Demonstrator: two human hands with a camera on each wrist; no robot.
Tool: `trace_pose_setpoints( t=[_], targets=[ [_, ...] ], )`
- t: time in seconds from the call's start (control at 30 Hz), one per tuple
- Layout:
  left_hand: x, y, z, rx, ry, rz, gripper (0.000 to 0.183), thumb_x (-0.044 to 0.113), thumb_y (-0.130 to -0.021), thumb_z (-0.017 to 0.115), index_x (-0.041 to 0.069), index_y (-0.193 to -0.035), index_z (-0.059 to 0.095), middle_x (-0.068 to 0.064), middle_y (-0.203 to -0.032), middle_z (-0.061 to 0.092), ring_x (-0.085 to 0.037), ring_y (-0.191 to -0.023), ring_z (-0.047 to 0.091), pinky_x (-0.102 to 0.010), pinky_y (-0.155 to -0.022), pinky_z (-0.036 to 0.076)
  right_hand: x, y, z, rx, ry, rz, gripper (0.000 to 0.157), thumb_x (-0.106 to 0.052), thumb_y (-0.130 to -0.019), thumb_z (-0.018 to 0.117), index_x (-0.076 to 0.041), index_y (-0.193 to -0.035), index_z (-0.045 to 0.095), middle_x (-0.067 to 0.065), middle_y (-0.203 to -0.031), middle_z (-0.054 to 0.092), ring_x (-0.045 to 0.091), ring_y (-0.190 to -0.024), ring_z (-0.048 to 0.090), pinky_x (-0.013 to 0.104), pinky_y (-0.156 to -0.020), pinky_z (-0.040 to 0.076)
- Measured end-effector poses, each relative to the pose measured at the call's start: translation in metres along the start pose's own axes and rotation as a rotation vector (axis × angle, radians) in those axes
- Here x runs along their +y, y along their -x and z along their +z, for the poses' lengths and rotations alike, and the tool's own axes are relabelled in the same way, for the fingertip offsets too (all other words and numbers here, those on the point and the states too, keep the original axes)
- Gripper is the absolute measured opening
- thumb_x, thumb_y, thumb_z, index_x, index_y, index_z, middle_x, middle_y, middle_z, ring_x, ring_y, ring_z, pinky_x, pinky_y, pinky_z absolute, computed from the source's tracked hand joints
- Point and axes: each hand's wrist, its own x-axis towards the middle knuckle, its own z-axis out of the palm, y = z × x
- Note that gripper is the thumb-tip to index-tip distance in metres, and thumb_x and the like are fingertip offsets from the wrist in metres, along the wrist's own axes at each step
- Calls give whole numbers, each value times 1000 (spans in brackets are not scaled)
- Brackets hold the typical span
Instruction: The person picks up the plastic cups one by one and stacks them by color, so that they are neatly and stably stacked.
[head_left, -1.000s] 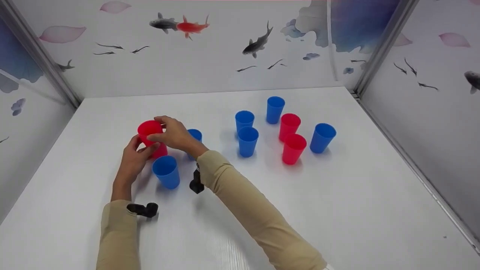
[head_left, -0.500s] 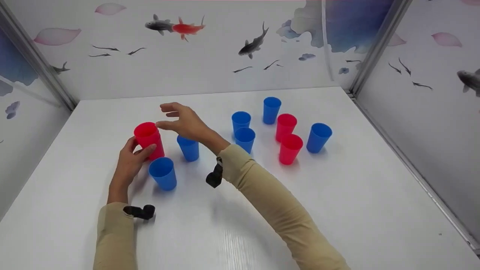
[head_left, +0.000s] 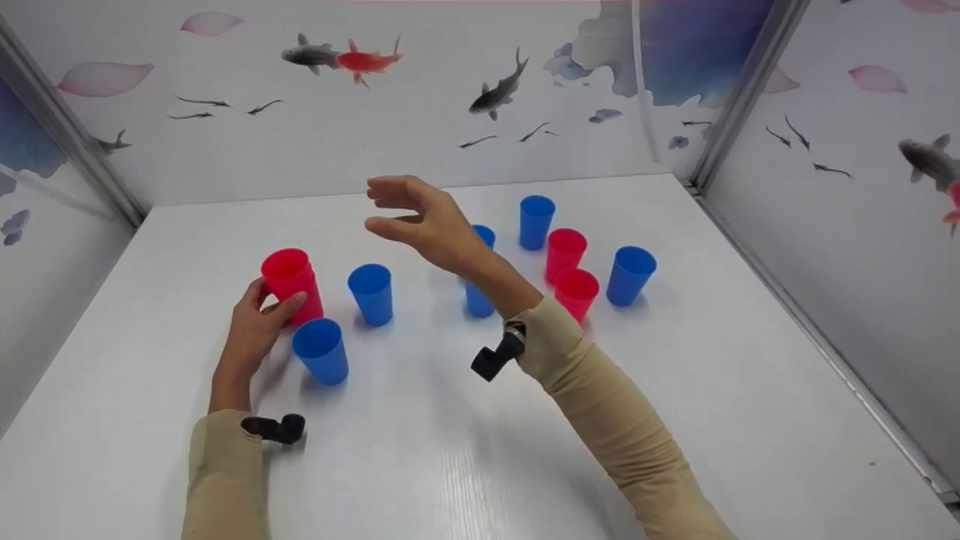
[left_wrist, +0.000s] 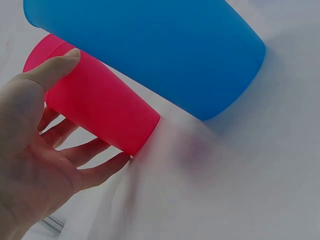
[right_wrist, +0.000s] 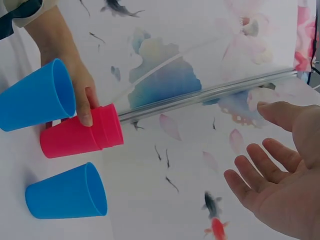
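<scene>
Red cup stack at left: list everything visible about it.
The red cup stack is at least two plain cups nested; a second rim shows just below the top one. They look like smooth plastic, wide at the mouth, tapering to the base. The stack stands upright, mouth up, on the white table, behind the nearest blue cup and left of another blue cup. The left grip holds it, thumb on one side, fingers round the other. Its inner bottom can't be seen.
</scene>
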Motion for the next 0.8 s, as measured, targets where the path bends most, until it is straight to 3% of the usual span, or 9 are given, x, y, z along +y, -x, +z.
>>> trace_pose_setpoints(
  t=[0.23, 0.5, 0.8],
  targets=[
    [-2, -1, 0, 3, -1, 16, 101, 55, -89, 68, 16, -162, 9, -13, -167, 22, -40, -148, 33, -52, -117, 39, 2, 30, -37, 82, 6, -51, 52, -20, -96, 68, -8, -143, 51, 8, -142, 58, 16, -130, 58, 30, -107, 51],
    [-2, -1, 1, 15, -3, 14, 100, 50, -90, 70, 17, -162, 8, -10, -167, 21, -38, -149, 33, -49, -116, 41, 19, 65, -76, 194, 14, -29, 51, -17, -94, 70, -6, -140, 53, 9, -140, 60, 18, -130, 58, 32, -106, 52],
    [-1, -1, 0, 9, -11, 9, 99, 48, -92, 69, 17, -162, 7, -12, -167, 20, -40, -149, 31, -52, -116, 40, 46, 94, -111, 161, 106, 26, 50, -14, -91, 74, -7, -137, 56, 9, -137, 61, 19, -124, 60, 25, -99, 54]
  ],
)
